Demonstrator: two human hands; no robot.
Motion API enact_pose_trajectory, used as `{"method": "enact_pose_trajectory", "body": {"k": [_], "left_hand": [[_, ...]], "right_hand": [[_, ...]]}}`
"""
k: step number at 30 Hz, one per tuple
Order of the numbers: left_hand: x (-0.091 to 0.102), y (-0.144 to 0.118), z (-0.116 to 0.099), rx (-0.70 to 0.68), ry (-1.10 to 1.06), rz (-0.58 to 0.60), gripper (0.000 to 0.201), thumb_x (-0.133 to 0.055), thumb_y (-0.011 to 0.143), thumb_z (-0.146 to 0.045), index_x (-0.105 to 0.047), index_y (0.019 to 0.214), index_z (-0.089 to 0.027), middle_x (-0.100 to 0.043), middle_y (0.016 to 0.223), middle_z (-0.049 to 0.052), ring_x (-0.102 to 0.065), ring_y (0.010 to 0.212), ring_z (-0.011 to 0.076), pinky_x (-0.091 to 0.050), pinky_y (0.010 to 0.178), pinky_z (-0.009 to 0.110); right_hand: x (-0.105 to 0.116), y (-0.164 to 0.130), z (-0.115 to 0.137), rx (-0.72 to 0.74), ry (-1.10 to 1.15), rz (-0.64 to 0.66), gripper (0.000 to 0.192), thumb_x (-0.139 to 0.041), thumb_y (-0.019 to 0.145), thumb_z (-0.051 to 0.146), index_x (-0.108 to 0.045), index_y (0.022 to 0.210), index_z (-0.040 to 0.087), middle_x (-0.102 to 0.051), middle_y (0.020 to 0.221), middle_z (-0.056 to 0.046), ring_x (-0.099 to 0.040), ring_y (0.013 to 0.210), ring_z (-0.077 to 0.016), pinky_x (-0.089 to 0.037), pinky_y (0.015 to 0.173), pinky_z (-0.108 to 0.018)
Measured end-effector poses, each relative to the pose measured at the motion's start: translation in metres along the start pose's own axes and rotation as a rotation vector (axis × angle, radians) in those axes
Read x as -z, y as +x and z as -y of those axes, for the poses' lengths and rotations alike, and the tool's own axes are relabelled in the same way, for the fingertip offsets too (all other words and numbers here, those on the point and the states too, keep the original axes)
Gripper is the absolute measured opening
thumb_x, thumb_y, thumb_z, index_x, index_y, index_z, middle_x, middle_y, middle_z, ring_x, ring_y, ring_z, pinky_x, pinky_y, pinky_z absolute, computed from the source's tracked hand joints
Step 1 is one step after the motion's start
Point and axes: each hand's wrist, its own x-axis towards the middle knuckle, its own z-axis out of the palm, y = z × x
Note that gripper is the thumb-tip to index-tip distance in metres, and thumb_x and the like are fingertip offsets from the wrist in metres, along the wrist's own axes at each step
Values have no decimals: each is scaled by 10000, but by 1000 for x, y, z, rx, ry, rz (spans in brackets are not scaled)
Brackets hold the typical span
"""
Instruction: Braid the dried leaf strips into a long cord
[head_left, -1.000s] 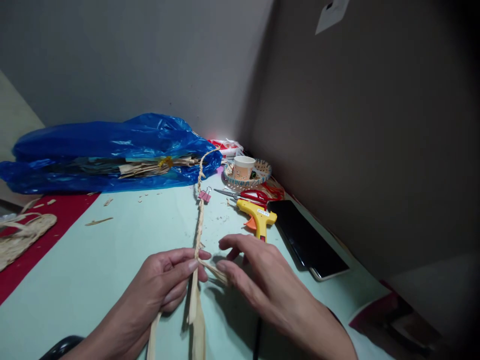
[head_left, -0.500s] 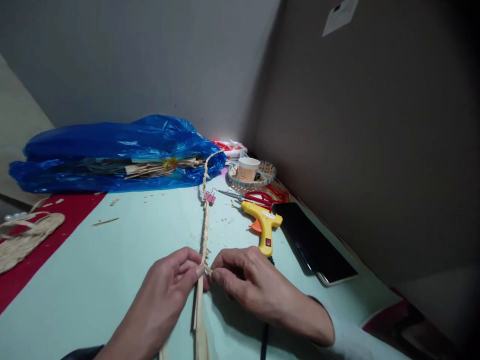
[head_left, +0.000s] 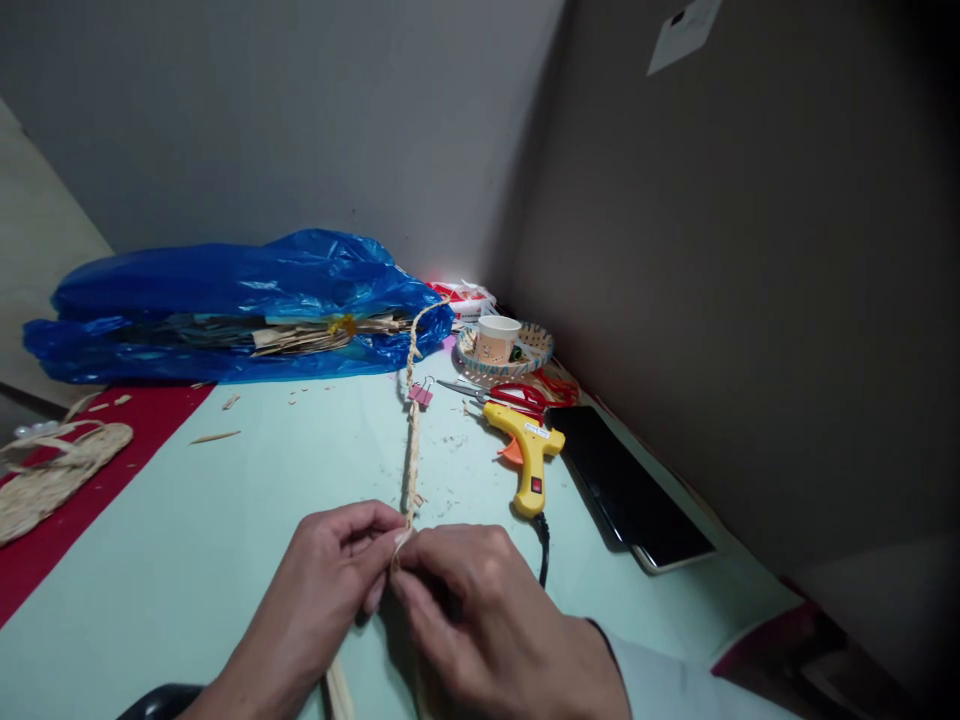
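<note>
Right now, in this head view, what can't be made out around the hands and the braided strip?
- Working end of the braided strip: hidden where the left hand and right hand pinch it.
- Loose strands: cut off by the bottom edge.
- Blue plastic bag: most of its contents covered by the plastic.
- Paper cup: print too small to read.
- Scissors: partly behind the yellow glue gun.

Two bare hands, no gloves, no rings or watch visible. Left hand (head_left: pixel 330 570) and forearm uncovered as far as seen, with something dark and rounded at the bottom edge by the arm. Right hand (head_left: pixel 480 620) has a pale, whitish long sleeve (head_left: pixel 675 685) ending at the wrist.
</note>
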Motion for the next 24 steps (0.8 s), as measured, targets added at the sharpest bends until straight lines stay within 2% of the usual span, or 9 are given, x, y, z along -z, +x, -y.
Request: {"method": "enact_pose_trajectory", "body": {"k": [2, 5, 9, 11, 14, 17, 18, 21, 24], "left_hand": [[1, 1, 2, 39, -48, 7, 148, -705, 649, -317, -708, 639, -169, -579, 499, -31, -463, 478, 116, -357, 493, 217], [2, 2, 3, 64, -125, 20, 154, -722, 634, -308, -720, 650, -155, -622, 577, -9, -469, 519, 107, -327, 489, 196], [3, -1, 4, 114, -220, 72, 225, -719, 691, -381, -690, 685, -157, -482, 491, -59, -289, 438, 58, -164, 437, 186], [4, -4, 4, 123, -235, 78, 255, -732, 691, -409, -689, 723, -160, -458, 490, -68, -257, 432, 54, -140, 434, 187], [4, -6, 2, 113, -227, 63, 247, -764, 655, -377, -700, 744, -155, -515, 507, -54, -294, 412, 54, -163, 415, 188], [4, -5, 1, 111, -254, 65, 243, -762, 654, -365, -716, 773, -158, -621, 578, -10, -449, 445, 93, -266, 422, 199], [5, -5, 1, 110, -264, 65, 253, -765, 652, -364, -720, 793, -159, -645, 597, 2, -507, 482, 116, -305, 439, 204], [6, -4, 2, 84, -281, 115, 276, -753, 677, -369, -724, 840, -148, -687, 587, 31, -598, 565, 166, -376, 494, 219], [8, -3, 5, 53, -271, 160, 261, -728, 719, -365, -719, 850, -139, -718, 603, 44, -631, 606, 177, -419, 554, 228]], "right_hand": [[-6, -1, 0, 46, -93, -16, 164, -462, 891, 185, -620, 855, 163, -633, 787, -35, -541, 693, -143, -403, 663, -254], [-15, -1, -3, 149, -260, -51, 228, -423, 910, 206, -618, 817, 130, -625, 735, -65, -529, 649, -164, -386, 612, -287], [-22, -2, -7, 219, -428, -69, 243, -405, 891, 137, -632, 809, 106, -624, 704, -76, -526, 625, -179, -352, 575, -317], [-20, -3, -7, 211, -423, -58, 237, -418, 887, 139, -637, 801, 110, -628, 701, -77, -525, 618, -180, -352, 570, -317], [-7, -4, -6, 120, -213, -95, 212, -492, 912, 250, -660, 830, 151, -657, 739, -53, -563, 671, -165, -396, 625, -285], [8, 2, -8, -103, 58, -216, 191, -546, 920, 339, -665, 922, 190, -684, 826, -21, -601, 772, -147, -422, 711, -250], [11, 5, -9, -157, 147, -194, 192, -558, 916, 350, -656, 949, 188, -683, 837, -19, -605, 784, -146, -427, 713, -243], [8, 15, -15, -229, 487, 35, 215, -554, 916, 364, -607, 987, 168, -655, 770, -12, -615, 732, -142, -441, 662, -228], [-2, 19, -20, -299, 759, 111, 215, -550, 914, 371, -573, 928, 158, -613, 730, -3, -581, 649, -108, -434, 608, -201]]}}
